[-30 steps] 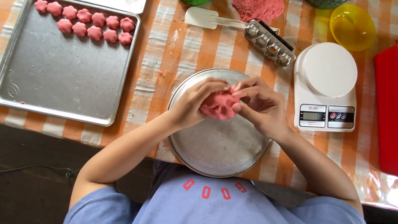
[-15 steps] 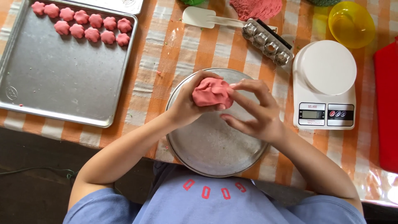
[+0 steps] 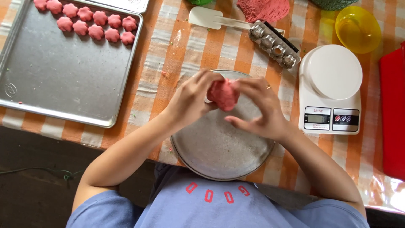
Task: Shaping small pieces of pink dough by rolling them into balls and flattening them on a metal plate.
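A: We are holding the dough (image 3: 222,93) in both hands; the left hand (image 3: 192,99) is cupping it from the left with fingers curled around it, and the right hand (image 3: 259,107) is pinching it from the right, fingers partly spread.

B: So neither hand is lying flat or fully closed; both are wrapping loosely around the pink lump, which is sitting between them, lifted above the round pan (image 3: 219,147).

A: Yes; the pan is resting on the table (image 3: 168,55) right in front of our body, and its floor is looking dusted and bare.

B: To the left we are seeing the baking tray (image 3: 63,80); a double row of flower-shaped pink pieces (image 3: 90,23) is lying along its far edge.

A: To the right, just beside the pan, the white scale (image 3: 331,90) is standing; beyond it the yellow bowl (image 3: 357,28) is sitting near the far edge.

B: Between those and the tray, the metal mould (image 3: 274,44) is lying at a slant, with the white spatula (image 3: 211,19) touching its far end; a flat slab of pink dough (image 3: 263,8) is showing behind them.

A: A red thing (image 3: 392,114) is filling the right edge; we cannot tell what it is.
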